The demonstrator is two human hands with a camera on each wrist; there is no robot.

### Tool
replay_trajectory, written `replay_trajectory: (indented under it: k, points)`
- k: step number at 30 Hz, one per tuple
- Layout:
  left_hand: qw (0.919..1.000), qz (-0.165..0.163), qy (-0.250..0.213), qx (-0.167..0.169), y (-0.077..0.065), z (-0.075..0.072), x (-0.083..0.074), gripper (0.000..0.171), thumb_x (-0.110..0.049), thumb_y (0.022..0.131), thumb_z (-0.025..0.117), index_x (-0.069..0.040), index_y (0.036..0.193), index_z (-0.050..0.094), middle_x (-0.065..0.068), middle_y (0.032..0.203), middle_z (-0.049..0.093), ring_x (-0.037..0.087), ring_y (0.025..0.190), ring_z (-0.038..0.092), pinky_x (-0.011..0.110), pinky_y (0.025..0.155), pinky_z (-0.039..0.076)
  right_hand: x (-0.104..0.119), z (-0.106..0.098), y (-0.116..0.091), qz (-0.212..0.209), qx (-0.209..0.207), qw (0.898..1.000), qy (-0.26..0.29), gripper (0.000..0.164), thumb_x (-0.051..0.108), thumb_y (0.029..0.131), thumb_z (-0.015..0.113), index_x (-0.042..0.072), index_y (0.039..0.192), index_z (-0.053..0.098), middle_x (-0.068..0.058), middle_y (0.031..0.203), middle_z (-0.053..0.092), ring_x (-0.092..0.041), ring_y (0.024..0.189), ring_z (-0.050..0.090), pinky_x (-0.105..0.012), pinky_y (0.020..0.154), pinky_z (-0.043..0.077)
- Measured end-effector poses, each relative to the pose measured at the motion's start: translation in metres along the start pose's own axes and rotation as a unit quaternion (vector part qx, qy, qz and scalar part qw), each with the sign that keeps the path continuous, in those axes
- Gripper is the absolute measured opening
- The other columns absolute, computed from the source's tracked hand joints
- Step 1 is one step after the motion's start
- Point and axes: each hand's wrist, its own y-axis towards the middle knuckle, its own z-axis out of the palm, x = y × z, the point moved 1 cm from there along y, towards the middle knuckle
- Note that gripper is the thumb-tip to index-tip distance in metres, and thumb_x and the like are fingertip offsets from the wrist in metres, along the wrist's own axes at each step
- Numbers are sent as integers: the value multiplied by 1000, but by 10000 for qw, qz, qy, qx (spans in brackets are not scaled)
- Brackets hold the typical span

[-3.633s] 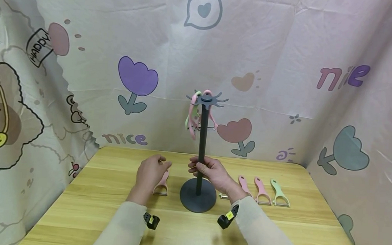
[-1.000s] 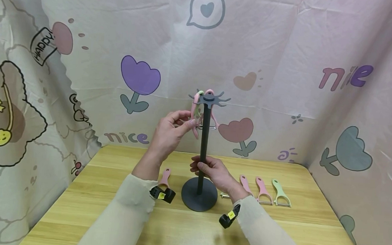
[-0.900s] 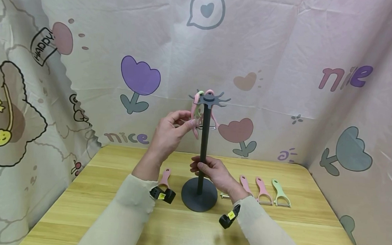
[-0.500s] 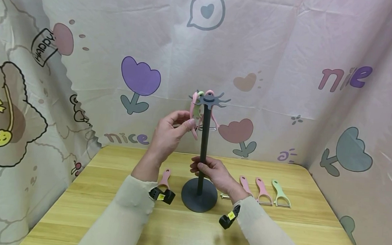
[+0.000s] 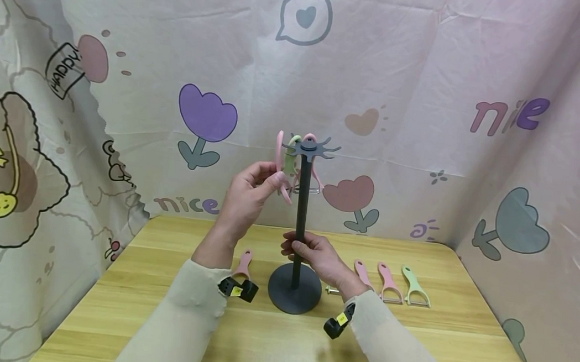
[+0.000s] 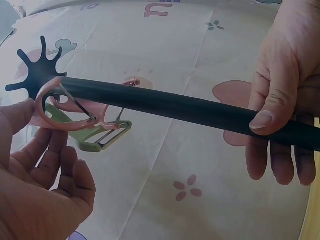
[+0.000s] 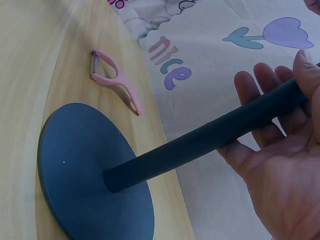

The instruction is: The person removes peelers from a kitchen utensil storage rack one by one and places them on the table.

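Pale printed cloth (image 5: 402,55) hangs behind the wooden tabletop (image 5: 134,282), reading "HAPPY" at left and "nice" above the far left corner; at right, a fold squeezes another "nice". Marks on the yellow labels (image 5: 235,292) of the wrist cameras (image 5: 249,291) are too small to read. Midway between the side edges rises a dark stand (image 5: 303,204), its post in the right hand's (image 5: 317,253) grip. The left hand (image 5: 246,195) pinches a raised pink peeler (image 5: 279,152) beside the hooks; whether one passes through its handle cannot be told. A green peeler (image 5: 290,163) and another pink one (image 5: 310,136) hang there, partly hidden by the post. A lone pink peeler (image 7: 120,81) lies left of the base, its blade end blocked in the head view by a wrist camera. Towards the right edge lie three peelers (image 5: 385,272), one partly behind the right wrist.
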Motion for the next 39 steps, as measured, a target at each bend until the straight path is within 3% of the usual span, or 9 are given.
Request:
replay_trajectory:
  k: [12, 22, 29, 39]
  points:
    - [9973, 40, -719, 131, -7, -8, 3, 32, -16, 106, 64, 2, 133, 60, 7, 117, 65, 23, 121, 62, 46, 122, 40, 1, 1, -1, 10, -14, 10000, -76, 37, 17, 110, 57, -3, 142, 60, -28, 132, 66, -31, 121, 70, -53, 113, 50]
    - [9966, 9, -790, -232, -17, -19, 10, 27, -14, 106, 65, -1, 130, 60, 6, 117, 65, 20, 118, 63, 39, 121, 43, 1, -2, -1, -109, 71, 9996, -243, 42, 20, 110, 59, -4, 144, 58, -36, 137, 61, -30, 121, 71, -48, 111, 53]
    - [9975, -247, -478, -448, -27, -36, 31, 27, -18, 106, 66, -3, 127, 61, 1, 108, 67, 19, 113, 65, 30, 114, 47, 2, -2, 0, -92, 41, 9995, -308, 40, 17, 109, 61, -2, 144, 59, -36, 136, 61, -33, 121, 71, -50, 110, 53]
    - [9911, -1022, 545, -651, -46, -65, 71, 39, -26, 107, 66, 1, 133, 59, 5, 119, 61, 15, 113, 57, 14, 97, 50, 4, -4, 1, -36, 164, 9986, -497, 38, 15, 109, 60, 0, 144, 59, -25, 134, 67, -31, 122, 71, -47, 110, 54]
